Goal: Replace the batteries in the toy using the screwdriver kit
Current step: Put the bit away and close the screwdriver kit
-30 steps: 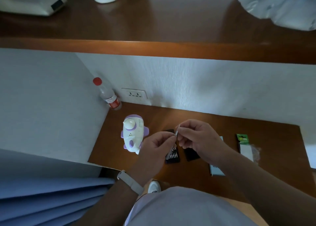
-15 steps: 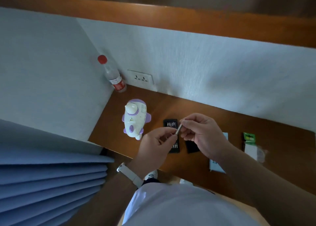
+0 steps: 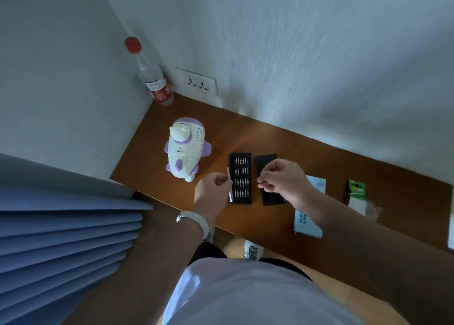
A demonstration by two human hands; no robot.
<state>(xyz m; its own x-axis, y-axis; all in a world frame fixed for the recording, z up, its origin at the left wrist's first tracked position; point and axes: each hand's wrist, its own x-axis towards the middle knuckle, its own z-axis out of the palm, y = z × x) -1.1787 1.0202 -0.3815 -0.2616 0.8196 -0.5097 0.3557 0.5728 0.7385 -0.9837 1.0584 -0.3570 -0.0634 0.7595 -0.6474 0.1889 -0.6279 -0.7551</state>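
The bench (image 3: 331,167) is the hazard: a small part dropped from the hands above may well roll off its near edge. The toy (image 3: 186,150) sits at its left end, beside the open kit (image 3: 240,178), long axis running from the person toward the wall, purple end farthest. Left hand (image 3: 212,194) fingers are clamped on the driver (image 3: 228,173), thin end wallward. Right hand (image 3: 282,177) fingers pinch what looks like a bit (image 3: 259,177).

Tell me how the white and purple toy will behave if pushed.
The toy stands upright on small feet, so it probably tips easily. Its shell looks like hard plastic: likely stiff and fairly light. The smooth rounded body may be slippery.
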